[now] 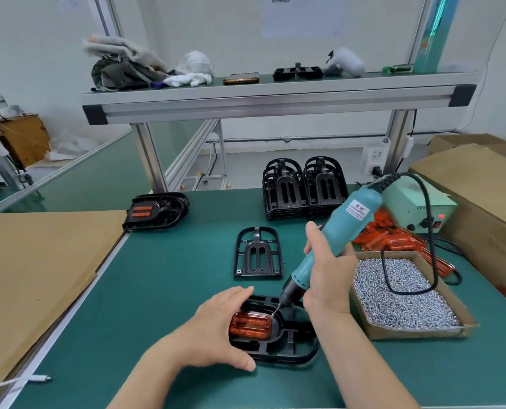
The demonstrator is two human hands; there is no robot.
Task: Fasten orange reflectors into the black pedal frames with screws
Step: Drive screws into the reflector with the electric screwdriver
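A black pedal frame (287, 346) lies at the front of the green table with an orange reflector (250, 325) set in it. My left hand (216, 329) grips the frame's left end, thumb along its near edge. My right hand (327, 276) holds a teal electric screwdriver (334, 240), tilted, its bit with a screw touching the reflector's right end. An empty black frame (257, 253) lies behind. A finished frame with reflector (155, 212) rests at the left. Two stacks of black frames (303, 188) stand at the back.
A cardboard tray of silver screws (402, 293) sits right of my hands, with loose orange reflectors (393, 240) behind it. The screwdriver's cord loops over the tray to a green power unit (417, 205). Cardboard boxes (482, 202) stand right; brown cardboard (39, 276) covers the left.
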